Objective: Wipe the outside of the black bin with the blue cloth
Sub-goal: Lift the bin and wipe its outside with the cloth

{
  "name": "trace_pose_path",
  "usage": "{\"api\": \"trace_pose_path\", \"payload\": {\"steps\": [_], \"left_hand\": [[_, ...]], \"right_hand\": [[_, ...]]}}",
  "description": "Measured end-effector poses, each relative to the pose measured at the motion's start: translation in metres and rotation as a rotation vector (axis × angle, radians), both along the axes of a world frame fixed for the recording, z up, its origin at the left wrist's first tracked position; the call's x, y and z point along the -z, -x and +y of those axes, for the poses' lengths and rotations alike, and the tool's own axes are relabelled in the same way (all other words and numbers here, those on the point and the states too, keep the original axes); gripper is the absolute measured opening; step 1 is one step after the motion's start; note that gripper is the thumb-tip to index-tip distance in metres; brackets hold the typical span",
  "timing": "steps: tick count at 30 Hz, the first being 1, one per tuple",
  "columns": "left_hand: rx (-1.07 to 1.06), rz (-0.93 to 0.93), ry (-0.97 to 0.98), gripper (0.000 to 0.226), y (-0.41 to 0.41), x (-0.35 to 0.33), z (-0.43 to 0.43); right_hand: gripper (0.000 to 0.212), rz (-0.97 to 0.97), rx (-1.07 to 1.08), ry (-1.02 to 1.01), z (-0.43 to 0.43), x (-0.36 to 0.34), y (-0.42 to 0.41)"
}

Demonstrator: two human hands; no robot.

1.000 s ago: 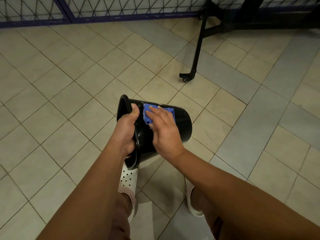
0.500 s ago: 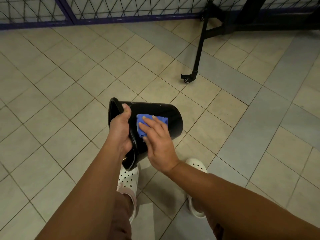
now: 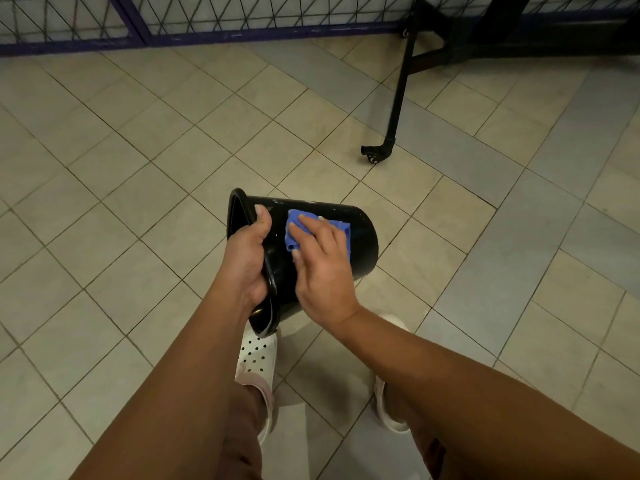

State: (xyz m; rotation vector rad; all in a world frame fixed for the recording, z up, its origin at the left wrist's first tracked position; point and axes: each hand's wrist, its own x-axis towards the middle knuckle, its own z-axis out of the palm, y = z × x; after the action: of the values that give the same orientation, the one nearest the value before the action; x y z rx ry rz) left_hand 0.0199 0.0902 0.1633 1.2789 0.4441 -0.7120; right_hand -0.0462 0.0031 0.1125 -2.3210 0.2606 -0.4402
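Observation:
A black bin (image 3: 362,237) is held in the air on its side, its open mouth to the left and its base to the right. My left hand (image 3: 246,261) grips the rim, thumb on the outer wall and fingers inside. My right hand (image 3: 322,268) lies flat on a folded blue cloth (image 3: 341,228), pressing it against the upper side of the bin's wall. Pale specks dot the wall near the rim. The fingers cover most of the cloth.
Tiled floor (image 3: 138,188) lies all around. A black metal leg with a castor (image 3: 375,154) stands to the upper right, part of a dark frame. A wire mesh fence with a purple rail (image 3: 207,32) runs along the far side. My white clogs (image 3: 256,358) are below the bin.
The bin has swung slightly, its base now pointing more to the right. My right hand with the cloth has slid a little along the wall, away from the rim.

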Motion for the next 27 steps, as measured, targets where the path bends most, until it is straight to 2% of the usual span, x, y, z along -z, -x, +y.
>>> {"api": "trace_pose_path", "payload": {"steps": [3,7,12,16,19,23,27], "left_hand": [[0.087,-0.080,0.031,0.046,0.001,0.001,-0.001],[0.161,-0.178,-0.042,0.039,0.005,-0.001,-0.001],[0.156,-0.182,-0.086,0.037,0.006,-0.002,-0.003],[0.178,-0.160,-0.070,0.035,0.003,-0.002,-0.003],[0.201,-0.165,-0.038,0.036,0.000,-0.004,-0.001],[0.179,-0.199,-0.068,0.034,0.002,-0.006,0.001],[0.147,-0.188,-0.095,0.031,0.002,-0.008,0.001]], "right_hand": [[0.036,0.015,-0.017,0.029,-0.025,-0.004,-0.018],[0.035,0.218,0.178,-0.019,-0.070,0.013,-0.029],[0.035,0.364,0.400,-0.060,-0.057,0.016,-0.018],[0.036,0.247,0.259,0.052,-0.024,0.002,-0.008],[0.036,0.180,0.169,0.031,-0.034,0.000,-0.015],[0.037,0.319,0.243,-0.029,-0.071,0.014,-0.026],[0.035,0.433,0.302,-0.052,-0.068,0.015,-0.021]]}}
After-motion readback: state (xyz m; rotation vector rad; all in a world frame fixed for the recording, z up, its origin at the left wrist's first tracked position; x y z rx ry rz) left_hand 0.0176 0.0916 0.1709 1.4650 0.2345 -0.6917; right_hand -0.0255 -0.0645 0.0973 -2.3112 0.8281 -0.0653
